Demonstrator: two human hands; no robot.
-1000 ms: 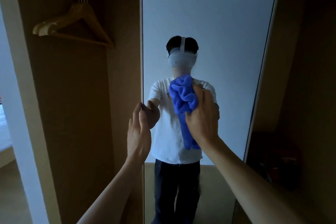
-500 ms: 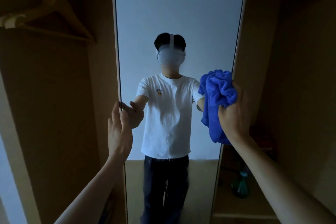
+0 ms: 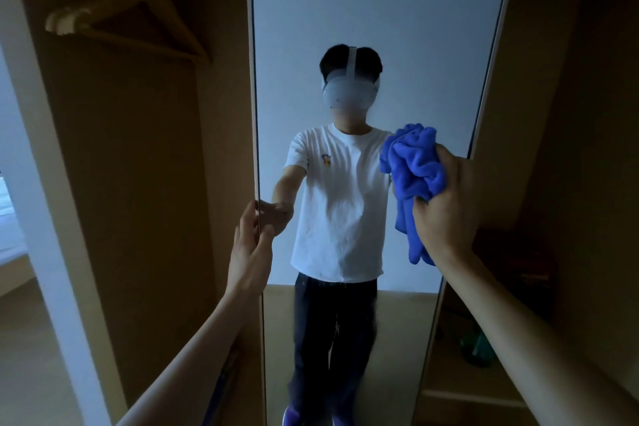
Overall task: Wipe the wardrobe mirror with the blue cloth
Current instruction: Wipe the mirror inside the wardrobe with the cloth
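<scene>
Tightly, right hand [image 3: 446, 204] grips blue cloth [image 3: 415, 166]; left hand [image 3: 249, 245] holds mirror [image 3: 380, 10].

The picture is dim all over. Most of the light comes from the mirror [image 3: 380, 28] in the middle of the frame, which shows a pale blue-grey wall. A little more pale light comes in at the far left edge. The wardrobe [image 3: 138, 183] wood on both sides is dark brown and full of shadow. The lower right is so dark that the things there are hard to make out. The blue cloth [image 3: 415, 176] is the strongest colour. The hangers [image 3: 128, 10] in the upper left look soft and a bit blurry. The mirror's straight sides lean outward toward the top, bent by the wide lens.
</scene>
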